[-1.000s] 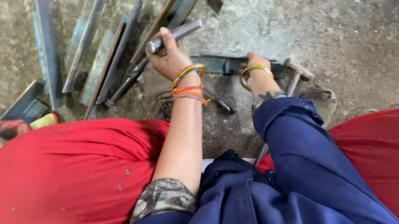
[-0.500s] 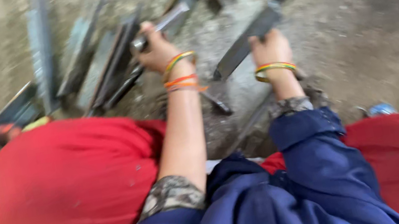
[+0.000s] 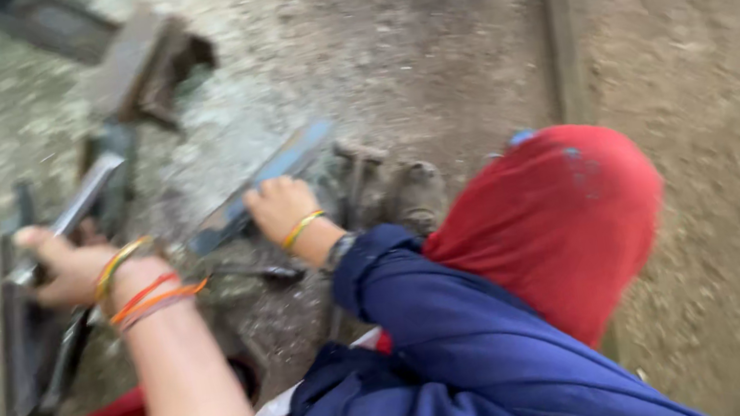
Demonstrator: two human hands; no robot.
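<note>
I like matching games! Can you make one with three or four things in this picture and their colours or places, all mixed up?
Things:
1. left hand
2. right hand
3. sleeve
4. knee cloth

Descriptions:
a. red
b. dark blue
c. grips a grey metal bar at far left
d. grips a flat bluish metal strip in the middle

Pairs: 1-c, 2-d, 3-b, 4-a

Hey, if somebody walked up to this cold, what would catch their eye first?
Probably the two bare hands at centre: the left hand, with bright bangles at the wrist, grips a grey metal bar, and the right hand holds a flat bluish bar. Next, the red cloth over the knee at right, against the dusty concrete floor.
</note>
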